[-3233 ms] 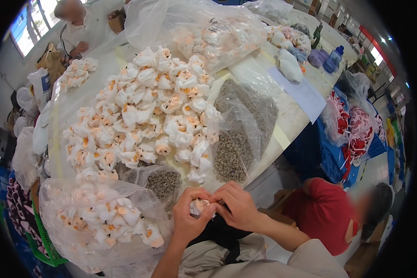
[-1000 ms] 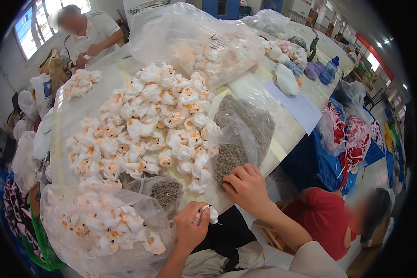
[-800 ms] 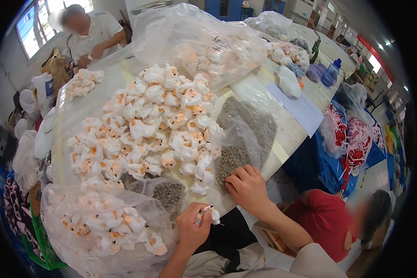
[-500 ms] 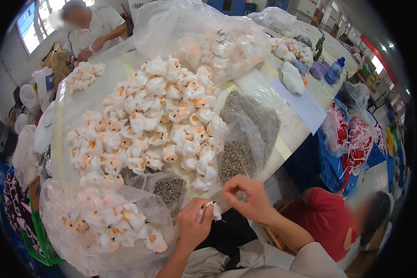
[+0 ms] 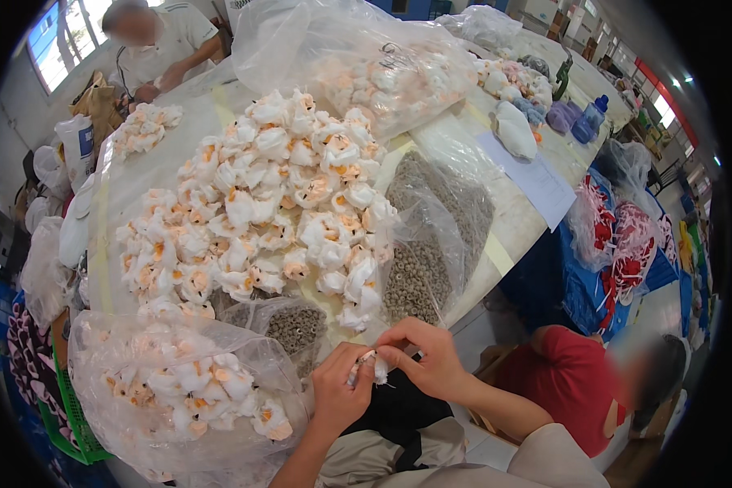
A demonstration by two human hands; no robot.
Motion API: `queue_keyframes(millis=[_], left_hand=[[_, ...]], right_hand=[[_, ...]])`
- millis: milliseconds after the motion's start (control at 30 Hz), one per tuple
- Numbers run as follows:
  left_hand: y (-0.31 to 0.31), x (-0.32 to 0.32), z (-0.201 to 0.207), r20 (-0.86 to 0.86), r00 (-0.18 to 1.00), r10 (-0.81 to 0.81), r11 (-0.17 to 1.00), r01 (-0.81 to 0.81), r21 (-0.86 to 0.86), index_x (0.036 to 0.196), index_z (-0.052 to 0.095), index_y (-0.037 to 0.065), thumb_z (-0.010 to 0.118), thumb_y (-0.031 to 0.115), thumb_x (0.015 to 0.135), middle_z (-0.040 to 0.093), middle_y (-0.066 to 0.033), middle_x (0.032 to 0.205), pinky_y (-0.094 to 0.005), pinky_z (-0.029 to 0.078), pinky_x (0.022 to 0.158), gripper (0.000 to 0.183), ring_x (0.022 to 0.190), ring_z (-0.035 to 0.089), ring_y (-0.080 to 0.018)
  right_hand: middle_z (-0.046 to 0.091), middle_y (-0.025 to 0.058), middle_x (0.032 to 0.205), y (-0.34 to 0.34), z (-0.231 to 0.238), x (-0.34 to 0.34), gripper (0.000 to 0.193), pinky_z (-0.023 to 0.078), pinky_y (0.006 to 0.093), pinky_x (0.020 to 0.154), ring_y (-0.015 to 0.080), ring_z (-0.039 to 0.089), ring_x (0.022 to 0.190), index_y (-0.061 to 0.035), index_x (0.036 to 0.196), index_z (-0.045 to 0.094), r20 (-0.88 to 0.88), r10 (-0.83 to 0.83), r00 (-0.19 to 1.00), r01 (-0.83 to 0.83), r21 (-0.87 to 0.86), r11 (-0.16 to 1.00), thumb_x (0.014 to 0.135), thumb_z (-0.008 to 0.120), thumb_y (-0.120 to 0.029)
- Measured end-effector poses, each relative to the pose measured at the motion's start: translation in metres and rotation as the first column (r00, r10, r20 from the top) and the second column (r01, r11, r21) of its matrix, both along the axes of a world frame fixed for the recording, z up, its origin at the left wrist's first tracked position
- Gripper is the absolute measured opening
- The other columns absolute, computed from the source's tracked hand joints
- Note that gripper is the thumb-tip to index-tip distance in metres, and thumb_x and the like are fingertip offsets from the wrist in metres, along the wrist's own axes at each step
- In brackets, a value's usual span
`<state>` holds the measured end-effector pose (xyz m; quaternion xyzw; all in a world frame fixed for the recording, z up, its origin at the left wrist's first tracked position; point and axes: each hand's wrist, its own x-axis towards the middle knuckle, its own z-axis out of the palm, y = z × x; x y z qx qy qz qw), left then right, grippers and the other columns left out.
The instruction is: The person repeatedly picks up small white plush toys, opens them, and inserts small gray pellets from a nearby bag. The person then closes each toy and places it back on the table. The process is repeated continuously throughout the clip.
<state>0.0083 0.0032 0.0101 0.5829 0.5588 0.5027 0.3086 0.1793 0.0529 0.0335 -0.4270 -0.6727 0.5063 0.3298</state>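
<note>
My left hand [image 5: 342, 381] is closed round a small white plush piece [image 5: 381, 372] in front of me, at the near edge of the table. Against the piece's upper right side, my right hand [image 5: 425, 355] has its thumb and fingertips pinched together. Whatever sits in that pinch is too small to make out. Just beyond my hands lies a large heap of white and peach plush pieces [image 5: 256, 191] with orange and black details. Clear bags of small grey-brown ring-shaped parts [image 5: 423, 281] and more such parts [image 5: 294, 327] lie beside the heap.
Left of my hands, a clear bag of plush pieces [image 5: 195, 382] rests at the table's near edge. Another full bag [image 5: 382, 89] lies at the back. A blue bottle [image 5: 590, 122] and a paper sheet [image 5: 537, 183] are farther right. Co-workers sit at far left and right [image 5: 557, 382].
My right hand has come down and left to the plush piece, its fingertips now meeting it. My left hand keeps its hold in about the same place.
</note>
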Motion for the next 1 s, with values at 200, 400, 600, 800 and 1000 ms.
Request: queue_keyframes(millis=[200, 400, 600, 800, 1000], left_hand=[[0.000, 0.004, -0.001, -0.053, 0.999, 0.006, 1.000, -0.006, 0.005, 0.094, 0.068, 0.000, 0.065, 0.006, 0.092, 0.067, -0.0145, 0.084, -0.0371, 0.050, 0.064, 0.007, 0.072, 0.067, -0.0324], [0.001, 0.006, -0.005, -0.102, 0.995, 0.001, 1.000, -0.002, -0.001, 0.096, 0.067, 0.000, 0.064, 0.003, 0.091, 0.066, -0.0149, 0.086, -0.0394, 0.051, 0.064, 0.006, 0.073, 0.066, -0.0345], [-0.002, 0.004, -0.010, -0.176, 0.984, -0.041, 0.999, 0.042, 0.003, 0.100, 0.066, 0.001, 0.063, 0.000, 0.090, 0.066, -0.0156, 0.092, -0.0407, 0.052, 0.064, 0.011, 0.075, 0.066, -0.0370], [-0.001, 0.003, -0.006, -0.126, 0.992, -0.026, 1.000, 0.027, 0.006, 0.099, 0.066, 0.001, 0.064, 0.001, 0.090, 0.066, -0.0157, 0.091, -0.0403, 0.052, 0.063, 0.010, 0.076, 0.067, -0.0368], [-0.003, 0.000, -0.009, -0.035, 0.999, -0.001, 0.998, 0.004, 0.067, 0.099, 0.067, 0.002, 0.064, 0.001, 0.090, 0.067, -0.0155, 0.090, -0.0393, 0.053, 0.065, 0.010, 0.076, 0.067, -0.0358]], right_hand=[[0.071, 0.0116, 0.096, 0.003, -0.005, 0.004, 0.015, 0.056, 0.0358, 0.074, 0.0290, 0.069, 0.090, -0.0023, 0.099, 0.072, 0.132, 0.039, 0.990, -0.077, 0.297, 0.952, 0.085, 0.078, 0.001], [0.070, 0.0104, 0.097, 0.008, -0.007, 0.005, 0.015, 0.056, 0.0371, 0.074, 0.0294, 0.068, 0.091, -0.0029, 0.095, 0.069, 0.191, 0.077, 0.979, -0.150, 0.404, 0.903, 0.083, 0.078, 0.002], [0.067, 0.0093, 0.098, 0.011, -0.008, 0.002, 0.017, 0.055, 0.0387, 0.076, 0.0306, 0.065, 0.091, -0.0037, 0.096, 0.066, 0.239, 0.134, 0.962, -0.238, 0.485, 0.842, 0.083, 0.075, 0.000], [0.067, 0.0097, 0.101, 0.010, -0.011, 0.002, 0.022, 0.055, 0.0375, 0.076, 0.0307, 0.063, 0.090, -0.0032, 0.101, 0.067, 0.298, 0.140, 0.944, -0.291, 0.554, 0.780, 0.082, 0.076, 0.000], [0.064, 0.0145, 0.108, -0.013, -0.004, -0.006, 0.040, 0.055, 0.0397, 0.080, 0.0350, 0.063, 0.094, 0.0007, 0.118, 0.069, 0.362, 0.010, 0.932, -0.277, 0.696, 0.662, 0.079, 0.076, -0.002]])
